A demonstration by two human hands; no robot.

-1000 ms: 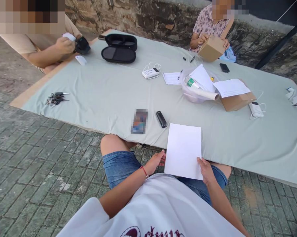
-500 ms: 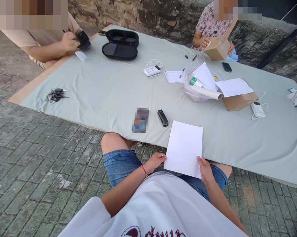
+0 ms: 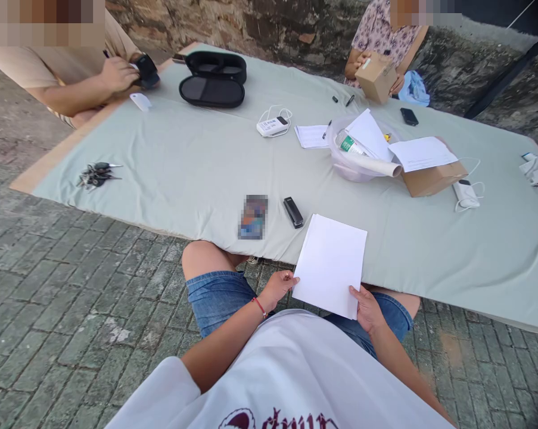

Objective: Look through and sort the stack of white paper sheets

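Note:
White sheets of paper [image 3: 330, 265] stretch between my two hands, their far part resting over the table's near edge. My left hand [image 3: 278, 288] pinches the left edge near the lower corner, thumb on top. On the right edge, my right hand [image 3: 366, 308] grips the paper with its thumb on the upper face; its other fingers are partly hidden beneath. A second sheet's edge shows at the top left of the stack. Just beyond the paper lies a black stapler [image 3: 293, 213], and left of it a flat blurred-out object [image 3: 253, 217].
Farther off on the table [image 3: 183, 173] are keys [image 3: 99, 176], an open black case [image 3: 212, 89], a white power strip [image 3: 273, 126], a plastic basin [image 3: 349, 167] with papers and a roll, and a cardboard box [image 3: 434, 179]. Two people sit across, one holding a small box [image 3: 376, 77].
The paper has turned slightly clockwise and shifted a little left between my hands, my right hand moving left with it. Across the table, a person's small box has tilted.

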